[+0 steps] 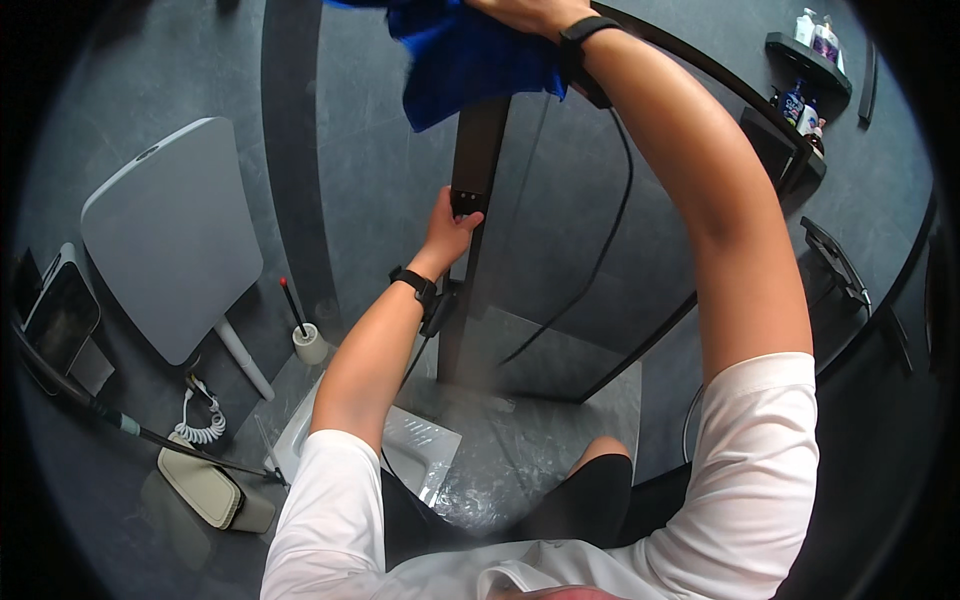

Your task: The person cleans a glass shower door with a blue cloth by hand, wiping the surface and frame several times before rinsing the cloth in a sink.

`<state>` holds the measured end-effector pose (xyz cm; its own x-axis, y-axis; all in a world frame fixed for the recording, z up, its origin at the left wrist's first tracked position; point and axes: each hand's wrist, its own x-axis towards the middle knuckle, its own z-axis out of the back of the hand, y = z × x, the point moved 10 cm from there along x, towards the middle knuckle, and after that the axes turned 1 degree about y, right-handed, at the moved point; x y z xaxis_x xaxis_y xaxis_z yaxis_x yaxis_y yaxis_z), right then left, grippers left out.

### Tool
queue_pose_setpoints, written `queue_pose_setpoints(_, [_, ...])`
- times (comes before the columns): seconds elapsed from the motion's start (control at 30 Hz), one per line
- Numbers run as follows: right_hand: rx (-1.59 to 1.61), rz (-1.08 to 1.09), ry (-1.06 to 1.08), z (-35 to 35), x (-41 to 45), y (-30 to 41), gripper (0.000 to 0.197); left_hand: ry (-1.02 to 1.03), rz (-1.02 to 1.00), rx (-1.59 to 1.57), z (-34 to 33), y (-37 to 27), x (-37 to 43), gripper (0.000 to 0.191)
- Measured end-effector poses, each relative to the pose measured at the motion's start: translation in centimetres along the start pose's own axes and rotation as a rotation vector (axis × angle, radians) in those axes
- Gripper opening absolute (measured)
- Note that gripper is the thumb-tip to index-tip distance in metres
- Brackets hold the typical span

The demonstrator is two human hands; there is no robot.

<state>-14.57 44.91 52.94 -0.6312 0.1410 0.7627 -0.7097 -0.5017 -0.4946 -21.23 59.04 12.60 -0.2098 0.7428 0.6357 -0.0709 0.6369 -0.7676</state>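
Note:
At the top of the view my right hand is on a blue cloth, which hangs over the upper part of a dark upright door frame. The top edge of the view cuts off part of this hand and the cloth. Lower down, my left hand grips the same frame, its thumb on the near side and its other fingers partly hidden. A glass panel extends to the right of the frame. Each wrist wears a black strap, and a dark cable hangs from the right one across the glass.
Below my left arm a white squat toilet is set in the wet-looking floor. A toilet brush holder, grey flat panel, lidded bin and long pole are at left. Corner shelves hold bottles at upper right.

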Motion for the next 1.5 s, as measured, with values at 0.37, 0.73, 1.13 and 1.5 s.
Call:
queue_pose_setpoints(0.37, [0.14, -0.519, -0.362, -0.2, -2.8, -28.4, 0.04, -0.008, 0.043, 0.038, -1.4, 1.1, 0.6, 0.046])
queue_pose_setpoints(0.73, [0.011, 0.037, -0.253, 3.0, -2.8, -5.1, 0.045, -0.05, -0.001, 0.082, -1.2, 0.5, 0.4, 0.046])
queue_pose_setpoints(1.13, [0.315, -0.423, -0.221, 3.9, -0.9, -20.1, 0.044, -0.04, 0.028, 0.136, -2.4, -0.2, 0.7, 0.044])
queue_pose_setpoints(1.5, [-0.148, -0.12, 0.291, 2.1, -9.5, -21.8, 0.065, -0.019, 0.035, 0.19, -2.6, 0.2, 0.8, 0.045])
